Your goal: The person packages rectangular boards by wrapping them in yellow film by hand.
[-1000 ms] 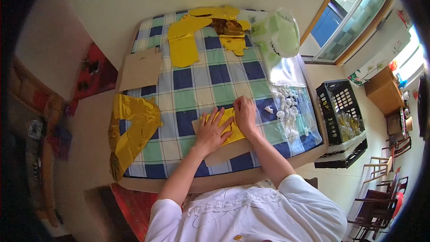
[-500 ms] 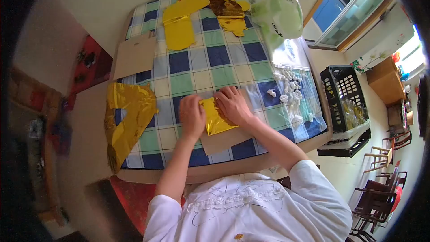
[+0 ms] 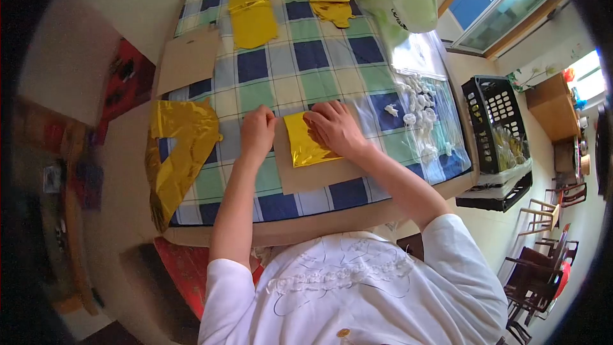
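A folded gold foil sheet [image 3: 305, 148] lies on a brown cardboard piece [image 3: 313, 183] near the front of the bed-like surface. My right hand [image 3: 340, 130] rests on the foil's right side, its fingers spread over it and covering the upper right corner. Just left of the cardboard, over the checked cloth, is my left hand [image 3: 258, 134], apart from the foil. Its fingers are curled together, and whether anything is in them is hidden.
A large gold foil balloon [image 3: 185, 144] lies flat at the left. Another cardboard piece [image 3: 188, 61] and more gold foil balloons [image 3: 254, 22] lie farther back. At the right are a green-white plastic bag [image 3: 405, 0], white knotted bits [image 3: 424, 115] and a black crate [image 3: 495, 121].
My left hand has moved left, off the foil's edge. My right hand stays on the foil. The whole view has shifted slightly, so the bed appears higher.
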The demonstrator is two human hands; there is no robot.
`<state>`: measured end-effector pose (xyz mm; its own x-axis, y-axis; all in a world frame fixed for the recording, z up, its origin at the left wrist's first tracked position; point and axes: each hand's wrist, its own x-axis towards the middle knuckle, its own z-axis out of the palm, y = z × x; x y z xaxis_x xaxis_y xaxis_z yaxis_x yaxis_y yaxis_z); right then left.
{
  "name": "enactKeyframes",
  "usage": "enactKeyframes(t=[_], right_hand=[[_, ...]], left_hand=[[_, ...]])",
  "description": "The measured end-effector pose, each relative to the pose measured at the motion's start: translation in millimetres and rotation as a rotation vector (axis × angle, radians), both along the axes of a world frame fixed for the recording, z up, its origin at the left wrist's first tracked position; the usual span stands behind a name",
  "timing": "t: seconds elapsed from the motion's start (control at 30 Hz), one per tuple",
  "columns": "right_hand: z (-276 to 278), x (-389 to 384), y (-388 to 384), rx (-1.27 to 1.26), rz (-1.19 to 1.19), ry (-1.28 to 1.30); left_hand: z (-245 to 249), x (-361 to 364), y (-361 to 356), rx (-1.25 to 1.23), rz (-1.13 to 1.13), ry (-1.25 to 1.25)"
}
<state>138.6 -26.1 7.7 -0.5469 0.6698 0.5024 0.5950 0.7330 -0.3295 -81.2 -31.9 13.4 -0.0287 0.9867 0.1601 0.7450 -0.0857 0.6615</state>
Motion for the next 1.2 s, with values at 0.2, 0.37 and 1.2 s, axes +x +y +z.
enactKeyframes(t=[0.2, 0.37, 1.2], right_hand=[[6.2, 3.1, -1.0, -0.011, 0.012, -0.040], [4.0, 2.2, 0.4, 0.013, 0.009, -0.010], [5.3, 60.4, -48.9, -0.184, -0.009, -0.327]], left_hand=[[14.2, 10.0, -8.8, 0.193, -0.040, 0.177], [-6.0, 48.1, -54.2, 0.225, -0.253, 0.217], [-6.7, 57.9, -44.9, 0.079, -0.288, 0.427]])
